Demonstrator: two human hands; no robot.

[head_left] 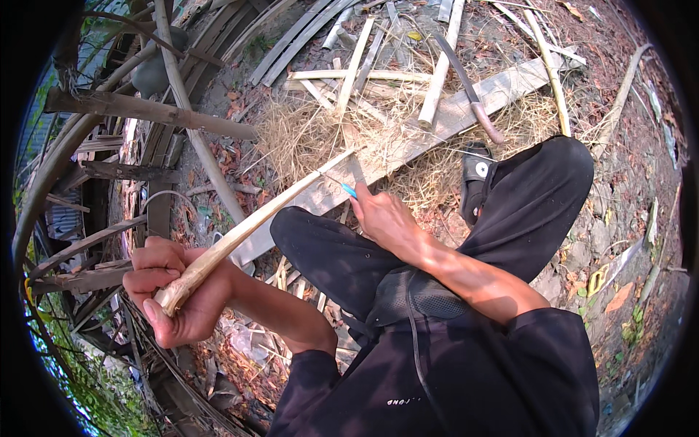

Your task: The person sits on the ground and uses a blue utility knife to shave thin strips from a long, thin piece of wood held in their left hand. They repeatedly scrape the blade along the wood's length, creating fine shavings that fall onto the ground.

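Note:
My left hand [204,309] is closed around the thick lower end of a long, pale peeled wooden stick [256,221]. The stick slants up and to the right over my bent knee, and its thin tip is above the plank [313,198]. My right hand [389,222] grips a small knife with a blue handle [349,190], most of which the fingers hide. Its thin dark blade points toward the stick near the narrow end; whether it touches the wood I cannot tell.
A machete [473,98] with a brown handle rests across the plank's far part. Pale sticks [440,73] and curly wood shavings [291,138] lie ahead. Stacked old timber and poles [149,113] stand at left. A yellow-handled saw [599,278] lies on the ground at right.

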